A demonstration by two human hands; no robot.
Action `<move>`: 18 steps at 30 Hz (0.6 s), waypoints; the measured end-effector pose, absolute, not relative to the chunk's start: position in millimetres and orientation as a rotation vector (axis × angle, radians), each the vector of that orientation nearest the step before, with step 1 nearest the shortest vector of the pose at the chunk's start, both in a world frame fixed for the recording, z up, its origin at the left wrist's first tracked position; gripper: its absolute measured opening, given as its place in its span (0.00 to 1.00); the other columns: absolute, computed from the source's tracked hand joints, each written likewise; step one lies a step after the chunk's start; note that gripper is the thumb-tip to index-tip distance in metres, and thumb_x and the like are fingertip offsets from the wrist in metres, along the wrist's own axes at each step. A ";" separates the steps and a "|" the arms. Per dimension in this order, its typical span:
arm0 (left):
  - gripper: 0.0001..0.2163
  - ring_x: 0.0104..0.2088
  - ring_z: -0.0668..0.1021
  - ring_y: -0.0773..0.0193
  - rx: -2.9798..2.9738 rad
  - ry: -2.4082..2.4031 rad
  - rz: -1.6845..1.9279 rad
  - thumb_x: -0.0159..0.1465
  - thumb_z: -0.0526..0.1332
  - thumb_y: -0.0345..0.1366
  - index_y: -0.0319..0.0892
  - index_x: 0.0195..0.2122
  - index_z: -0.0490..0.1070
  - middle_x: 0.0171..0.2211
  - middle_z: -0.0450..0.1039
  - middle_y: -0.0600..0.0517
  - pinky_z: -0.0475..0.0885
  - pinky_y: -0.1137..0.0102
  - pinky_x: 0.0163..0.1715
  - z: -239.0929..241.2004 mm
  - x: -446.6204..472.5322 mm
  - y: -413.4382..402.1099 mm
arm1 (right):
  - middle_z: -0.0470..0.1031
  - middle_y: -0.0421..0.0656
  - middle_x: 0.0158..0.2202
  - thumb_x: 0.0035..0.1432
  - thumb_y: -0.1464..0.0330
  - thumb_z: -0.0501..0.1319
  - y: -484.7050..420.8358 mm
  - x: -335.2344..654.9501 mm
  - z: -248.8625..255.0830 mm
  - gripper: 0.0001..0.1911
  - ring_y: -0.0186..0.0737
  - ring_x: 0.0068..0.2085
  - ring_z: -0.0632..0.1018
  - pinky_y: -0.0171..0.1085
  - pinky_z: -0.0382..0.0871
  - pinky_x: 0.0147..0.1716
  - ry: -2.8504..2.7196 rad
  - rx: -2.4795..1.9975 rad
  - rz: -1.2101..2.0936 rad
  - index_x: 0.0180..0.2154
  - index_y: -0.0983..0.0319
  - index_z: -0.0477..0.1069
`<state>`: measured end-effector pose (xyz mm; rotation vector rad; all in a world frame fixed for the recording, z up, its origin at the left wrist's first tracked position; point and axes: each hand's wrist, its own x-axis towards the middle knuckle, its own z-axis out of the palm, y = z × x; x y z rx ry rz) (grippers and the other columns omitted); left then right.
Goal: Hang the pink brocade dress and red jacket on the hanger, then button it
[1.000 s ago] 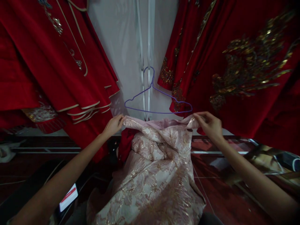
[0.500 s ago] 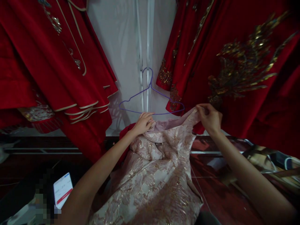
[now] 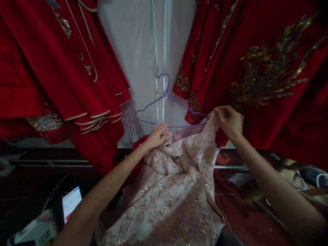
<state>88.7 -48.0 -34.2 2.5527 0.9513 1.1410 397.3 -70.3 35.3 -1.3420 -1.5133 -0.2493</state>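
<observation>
Each hand, left hand (image 3: 156, 135) and right hand (image 3: 229, 120), pinches shiny pink brocade dress (image 3: 174, 191) beneath thin wire hanger (image 3: 169, 106).

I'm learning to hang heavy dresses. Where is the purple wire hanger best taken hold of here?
Probably at the neck just below the hook of the purple hanger, coming from below on the left side. Its right shoulder is already under the pink brocade dress that the right hand lifts, and the left hand sits by the bottom bar, so the bare left arm and neck remain reachable.
</observation>
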 end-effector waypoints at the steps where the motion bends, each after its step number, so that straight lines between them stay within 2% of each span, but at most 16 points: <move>1: 0.08 0.50 0.71 0.59 2.540 0.935 1.141 0.63 0.52 0.37 0.43 0.33 0.68 0.50 0.71 0.48 0.60 0.58 0.54 -33.9 90.9 -48.6 | 0.77 0.47 0.36 0.58 0.55 0.52 -69.0 391.3 39.4 0.18 0.48 0.36 0.76 0.43 0.68 0.38 -1.532 -1.331 -0.246 0.39 0.59 0.73; 7: 0.08 0.50 0.72 0.61 2.418 0.795 1.176 0.65 0.51 0.38 0.44 0.34 0.67 0.51 0.71 0.48 0.64 0.63 0.52 -31.4 119.8 -54.1 | 0.76 0.46 0.36 0.60 0.55 0.51 -45.8 353.5 52.7 0.17 0.47 0.36 0.76 0.41 0.65 0.37 -1.673 -1.308 -0.280 0.40 0.58 0.70; 10: 0.09 0.46 0.74 0.63 2.360 0.865 1.239 0.66 0.48 0.38 0.44 0.36 0.66 0.45 0.73 0.48 0.67 0.66 0.48 -25.9 119.2 -47.6 | 0.75 0.46 0.36 0.62 0.57 0.47 -33.8 341.2 48.3 0.17 0.48 0.36 0.75 0.44 0.64 0.38 -1.737 -1.320 -0.285 0.42 0.58 0.67; 14: 0.13 0.41 0.74 0.62 2.260 1.360 1.504 0.66 0.47 0.42 0.43 0.35 0.66 0.37 0.73 0.49 0.66 0.67 0.44 -17.6 71.4 -24.4 | 0.75 0.47 0.36 0.63 0.57 0.44 -28.3 342.1 44.1 0.16 0.47 0.36 0.75 0.46 0.63 0.41 -1.769 -1.301 -0.240 0.43 0.59 0.63; 18: 0.14 0.39 0.74 0.62 2.012 1.811 1.562 0.65 0.48 0.45 0.42 0.37 0.68 0.35 0.74 0.49 0.67 0.68 0.42 -35.3 -2.5 -4.7 | 0.75 0.46 0.36 0.61 0.55 0.49 -27.6 351.3 50.2 0.15 0.45 0.35 0.75 0.44 0.63 0.43 -1.747 -1.281 -0.248 0.41 0.58 0.63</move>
